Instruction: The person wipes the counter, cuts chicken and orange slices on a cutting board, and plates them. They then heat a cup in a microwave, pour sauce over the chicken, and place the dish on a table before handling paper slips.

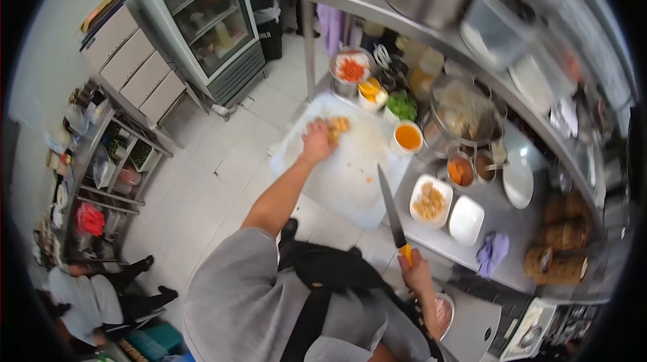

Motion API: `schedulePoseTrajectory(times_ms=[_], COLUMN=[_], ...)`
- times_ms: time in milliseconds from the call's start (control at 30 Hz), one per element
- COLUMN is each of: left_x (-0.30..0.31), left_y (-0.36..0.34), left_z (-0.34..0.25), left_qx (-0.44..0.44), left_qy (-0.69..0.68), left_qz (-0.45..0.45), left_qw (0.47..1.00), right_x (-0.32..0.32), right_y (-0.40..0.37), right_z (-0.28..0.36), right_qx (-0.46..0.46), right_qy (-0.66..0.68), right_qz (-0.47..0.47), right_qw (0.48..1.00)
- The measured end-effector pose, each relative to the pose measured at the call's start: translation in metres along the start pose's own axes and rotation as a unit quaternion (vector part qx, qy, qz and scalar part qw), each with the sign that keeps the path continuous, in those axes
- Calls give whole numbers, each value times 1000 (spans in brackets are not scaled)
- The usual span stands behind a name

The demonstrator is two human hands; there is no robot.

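Note:
On the white cutting board [350, 187], my left hand [317, 141] rests against a small pile of golden-brown food pieces [339, 126]; its fingers are bent over the pile's near side. Out past the board's right edge, my right hand [415, 272] is closed around the yellow handle of a large knife [391, 210], its blade pointing up and away from me. A few orange scraps lie on the board. Beside the board, a white square dish [431, 201] holds similar golden pieces, with another white dish [466, 220] next to it.
Behind the board stand a tub of orange liquid [408, 137], a container of greens [402, 106], a bowl of red pieces [352, 67] and a large pot [464, 109]. A metal shelf [404, 19] overhangs them. Another person [91, 298] is at the lower left.

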State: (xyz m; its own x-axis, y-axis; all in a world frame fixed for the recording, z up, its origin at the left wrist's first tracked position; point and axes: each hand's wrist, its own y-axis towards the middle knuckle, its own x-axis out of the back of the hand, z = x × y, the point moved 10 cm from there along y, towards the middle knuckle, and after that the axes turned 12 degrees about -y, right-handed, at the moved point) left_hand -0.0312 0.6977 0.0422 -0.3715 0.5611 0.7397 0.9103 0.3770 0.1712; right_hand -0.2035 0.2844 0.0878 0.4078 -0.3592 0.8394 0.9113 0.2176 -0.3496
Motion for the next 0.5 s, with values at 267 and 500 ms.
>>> schedulePoseTrajectory(times_ms=[267, 500], left_x=[-3, 48], left_y=[-76, -92], left_z=[9, 27], left_qx=[-227, -170], left_qy=[-156, -354], left_qz=[203, 24], left_qw=[940, 919], right_x=[-45, -60], right_y=[42, 61], right_z=[114, 171], right_qx=[42, 35], right_qy=[-68, -146], right_qz=[-67, -88], right_qw=[995, 985])
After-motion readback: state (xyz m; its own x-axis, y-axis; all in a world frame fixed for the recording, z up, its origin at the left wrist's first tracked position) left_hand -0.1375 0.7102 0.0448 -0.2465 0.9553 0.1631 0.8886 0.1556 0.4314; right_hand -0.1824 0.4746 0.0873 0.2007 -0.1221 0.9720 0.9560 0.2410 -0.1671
